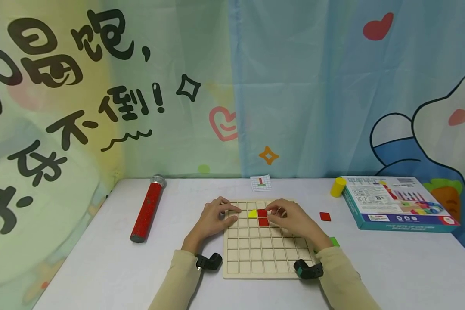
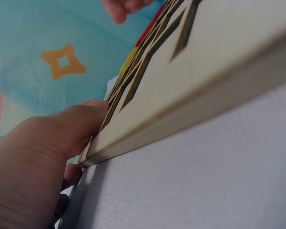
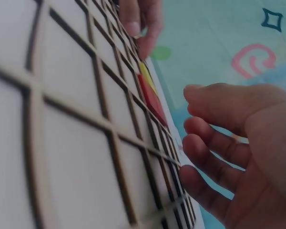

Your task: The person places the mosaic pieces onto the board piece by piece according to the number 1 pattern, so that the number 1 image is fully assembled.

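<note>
Closest to you lies the wooden grid board (image 1: 266,258), flat on the white table (image 1: 100,267). Its near rows of squares are bare wood.

Your left hand (image 1: 216,218) rests on the board's left edge. Its fingers lie flat and loose on the wood and hold nothing. In the left wrist view your thumb presses against the side of the board.

Your right hand (image 1: 292,220) sits on the board's right half, near the far rows. Its fingers are bent a little and spread, and the tips point at the colored tiles. They look like they hold nothing, but you cannot tell if a tip touches a tile.

Between your two hands, in the board's far rows, sit three tiles. The yellow tile (image 1: 252,213) is on the left. A red tile (image 1: 262,212) is just beside it, and a second red tile (image 1: 264,222) sits right below that one.

Part of a green tile (image 1: 335,241) shows by your right wrist, off the board's right edge. A loose red tile (image 1: 325,216) lies on the table right of the board.

Left of the board lies a red tube (image 1: 147,209). Far right of the board sit a yellow cylinder (image 1: 338,187) and a colored box (image 1: 395,203). Just past the board's far edge is a small picture card (image 1: 261,183). Behind it all hangs a cartoon curtain (image 1: 302,86).
</note>
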`<state>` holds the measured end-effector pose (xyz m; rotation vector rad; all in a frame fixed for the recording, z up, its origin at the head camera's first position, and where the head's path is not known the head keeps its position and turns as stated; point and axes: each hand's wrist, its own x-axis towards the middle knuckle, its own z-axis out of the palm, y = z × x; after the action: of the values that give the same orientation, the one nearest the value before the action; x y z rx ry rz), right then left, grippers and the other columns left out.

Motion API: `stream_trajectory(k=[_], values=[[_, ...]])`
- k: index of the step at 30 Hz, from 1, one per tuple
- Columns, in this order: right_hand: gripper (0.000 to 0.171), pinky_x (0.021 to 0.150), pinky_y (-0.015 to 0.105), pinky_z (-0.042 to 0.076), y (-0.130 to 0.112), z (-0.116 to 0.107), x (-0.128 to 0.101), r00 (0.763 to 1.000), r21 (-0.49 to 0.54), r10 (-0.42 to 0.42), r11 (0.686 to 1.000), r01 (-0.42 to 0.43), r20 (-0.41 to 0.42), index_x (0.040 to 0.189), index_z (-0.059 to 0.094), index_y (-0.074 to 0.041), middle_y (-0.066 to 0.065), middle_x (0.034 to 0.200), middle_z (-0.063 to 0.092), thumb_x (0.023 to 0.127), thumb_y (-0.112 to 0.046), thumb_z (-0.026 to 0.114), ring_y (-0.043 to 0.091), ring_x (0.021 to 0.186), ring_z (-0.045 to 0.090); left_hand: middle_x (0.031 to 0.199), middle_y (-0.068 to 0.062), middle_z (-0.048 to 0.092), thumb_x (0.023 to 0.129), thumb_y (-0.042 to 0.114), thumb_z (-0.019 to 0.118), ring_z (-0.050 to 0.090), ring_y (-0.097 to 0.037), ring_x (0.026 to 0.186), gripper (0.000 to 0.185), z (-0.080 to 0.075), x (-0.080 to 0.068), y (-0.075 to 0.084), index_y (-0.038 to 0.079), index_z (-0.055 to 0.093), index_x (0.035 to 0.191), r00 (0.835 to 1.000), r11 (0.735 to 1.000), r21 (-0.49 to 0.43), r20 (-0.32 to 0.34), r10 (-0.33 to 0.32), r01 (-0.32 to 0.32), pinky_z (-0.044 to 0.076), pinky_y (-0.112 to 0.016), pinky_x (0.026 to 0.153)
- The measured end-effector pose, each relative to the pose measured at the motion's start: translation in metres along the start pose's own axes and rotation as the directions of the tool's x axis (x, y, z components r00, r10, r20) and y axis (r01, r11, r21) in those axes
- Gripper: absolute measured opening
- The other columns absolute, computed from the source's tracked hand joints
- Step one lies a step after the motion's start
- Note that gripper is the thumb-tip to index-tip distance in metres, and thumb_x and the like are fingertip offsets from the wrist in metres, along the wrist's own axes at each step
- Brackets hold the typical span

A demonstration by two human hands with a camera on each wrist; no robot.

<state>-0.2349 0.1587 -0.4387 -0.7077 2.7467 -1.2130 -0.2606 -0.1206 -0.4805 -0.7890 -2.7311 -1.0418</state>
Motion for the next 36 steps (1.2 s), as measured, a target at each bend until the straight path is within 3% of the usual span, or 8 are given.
stream_trajectory(k=[17,30,36], values=[[0.029,0.070,0.025,0.045,0.023,-0.034,-0.025,0.991,-0.029,0.117,0.992,-0.119,-0.068,0.114,0.062,-0.006,0.003,0.092,0.059,0.090,-0.024,0.064,0.015,0.081,0.053,0.107,0.001,0.057,0.087,0.035,0.066,0.053,-0.018,0.099,0.022,-0.001,-0.002,0.000,0.028,0.071,0.108,1.000,1.000,0.009,-0.012,0.010,-0.010,0.031,-0.037,0.085],[0.035,0.063,0.024,0.041,0.040,-0.054,-0.042,0.969,-0.091,0.234,0.966,-0.241,-0.078,0.120,0.058,-0.006,0.007,0.099,0.057,0.091,-0.025,0.063,0.016,0.079,0.049,0.107,0.001,0.057,0.087,0.033,0.067,0.052,-0.017,0.097,0.022,0.000,0.000,0.002,0.028,0.071,0.108,1.000,1.000,0.004,-0.012,0.008,-0.008,0.029,-0.036,0.084],[0.035,0.062,0.023,0.039,0.048,-0.059,-0.047,0.961,-0.113,0.255,0.957,-0.267,-0.110,0.119,0.058,-0.005,0.007,0.094,0.055,0.090,-0.023,0.063,0.016,0.078,0.047,0.106,0.001,0.056,0.087,0.033,0.066,0.052,-0.017,0.097,0.022,0.001,-0.001,0.002,0.028,0.071,0.108,1.000,1.000,0.003,-0.012,0.003,-0.003,0.030,-0.037,0.084]])
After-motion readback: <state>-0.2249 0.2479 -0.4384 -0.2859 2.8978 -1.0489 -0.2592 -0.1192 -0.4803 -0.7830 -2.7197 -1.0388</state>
